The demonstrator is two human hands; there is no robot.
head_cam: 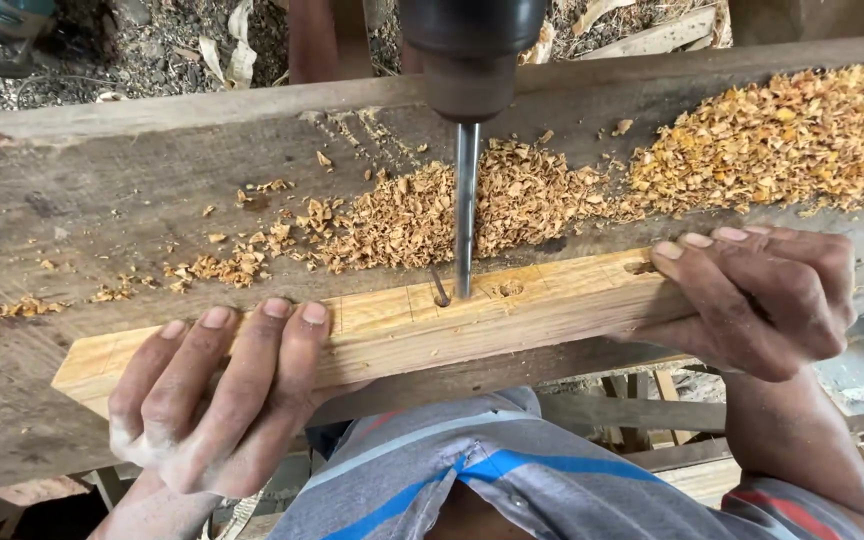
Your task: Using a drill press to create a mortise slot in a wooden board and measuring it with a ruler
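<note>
right, we've got both hands clamped on a pale wood bar (432, 325) lying along the near edge of a wide grey plank (82, 200). our left hand (214, 400) is laid over the bar's left part, four fingers (252, 360) stretched flat across the top w/ tips reaching its far edge, thumb out of sight so we can't tell if it's curled under. our right hand (762, 300) wraps the bar's right end, fingers bent over the top beside a drilled hole (640, 267), grip closed round the wood. btwn the hands a drill bit (466, 210) comes straight down from a dark chuck (470, 55) at the top of the frame, tip meeting the bar next to another shallow hole (510, 289) & pencil marks. wood chips (512, 200) are heaped on the plank just behind the bar, w/ a thicker pile (792, 135) to the right. a striped grey-blue shirt (472, 470) shows below, under the bar.
</note>
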